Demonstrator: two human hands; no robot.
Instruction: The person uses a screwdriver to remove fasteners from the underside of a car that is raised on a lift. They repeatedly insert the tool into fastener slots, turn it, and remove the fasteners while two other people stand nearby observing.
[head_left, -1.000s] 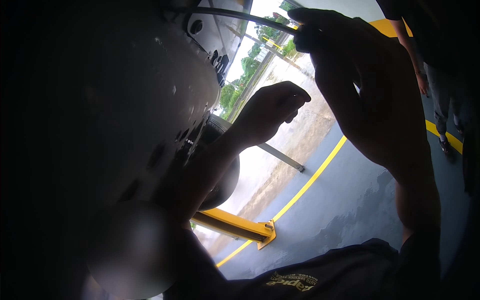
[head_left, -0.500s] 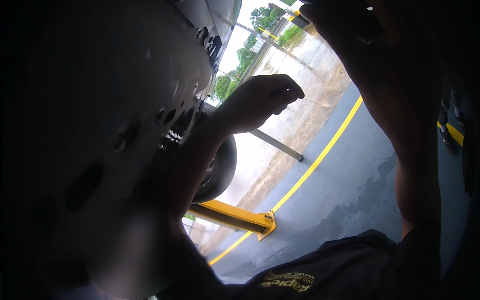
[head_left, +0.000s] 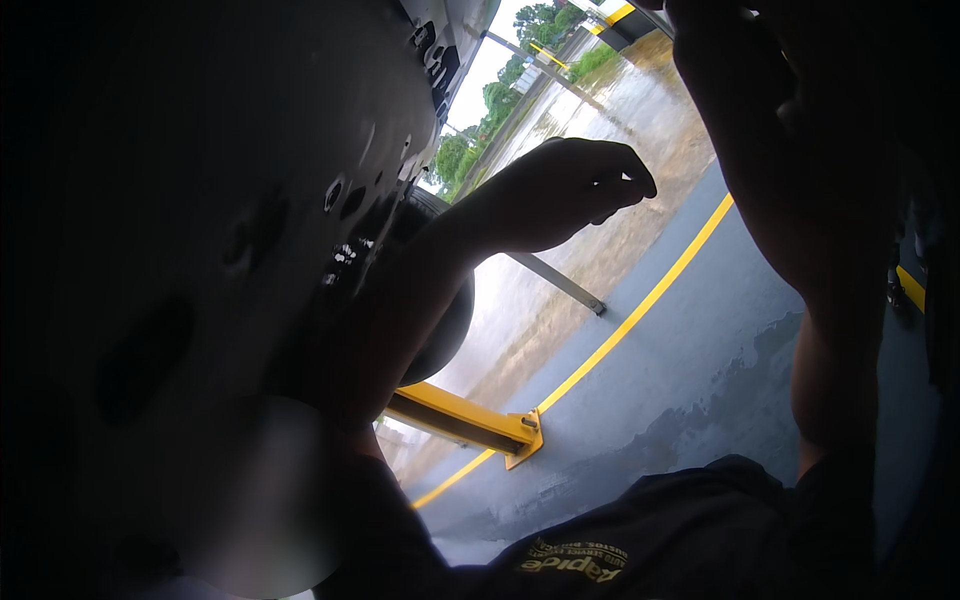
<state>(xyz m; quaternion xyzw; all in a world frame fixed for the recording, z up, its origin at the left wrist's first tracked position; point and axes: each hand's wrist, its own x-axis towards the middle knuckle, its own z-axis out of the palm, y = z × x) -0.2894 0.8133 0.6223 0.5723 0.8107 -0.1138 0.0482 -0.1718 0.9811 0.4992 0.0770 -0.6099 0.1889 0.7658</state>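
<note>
My left hand [head_left: 570, 190] is raised in the middle of the view, fingers curled in against the thumb, with nothing visible in it. It hangs just right of a dark vehicle underside [head_left: 250, 200] that fills the left half, dotted with holes and bolts. My right hand [head_left: 760, 60] is a dark silhouette at the top right, partly cut off by the frame edge; its fingers and anything in them are hidden. A black tyre [head_left: 445, 320] shows behind my left forearm.
A yellow lift arm [head_left: 460, 420] juts out low near the tyre. A yellow line [head_left: 640, 300] crosses the wet grey floor [head_left: 700, 380], with a thin metal bar [head_left: 560, 285] beyond it. Trees and daylight show at the top. My dark shirt [head_left: 650, 540] fills the bottom.
The view has swung closer to the underside. My right hand rose toward the top edge, and the thin rod it held a second ago is out of sight. My left hand stays curled.
</note>
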